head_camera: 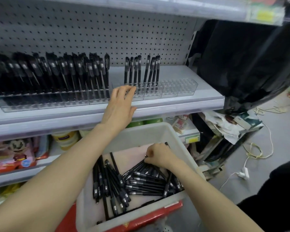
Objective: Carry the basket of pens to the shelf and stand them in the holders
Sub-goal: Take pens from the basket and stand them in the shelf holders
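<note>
Basket (179,141), white plastic, sits low just under the shelf (199,101), its bottom strewn with loose black pens (141,180) with silver bands, lying crosswise; right hand (157,154) down among them, grip closed on the upper ends of a few. Left hand (120,104) up on the shelf, grip loose and wide, fingers resting against the clear holders (177,88), where upright pens (141,71) stand, dense at left, sparse mid-row. Near basket rim cut off by frame; how many pens the right hand holds, cannot tell
</note>
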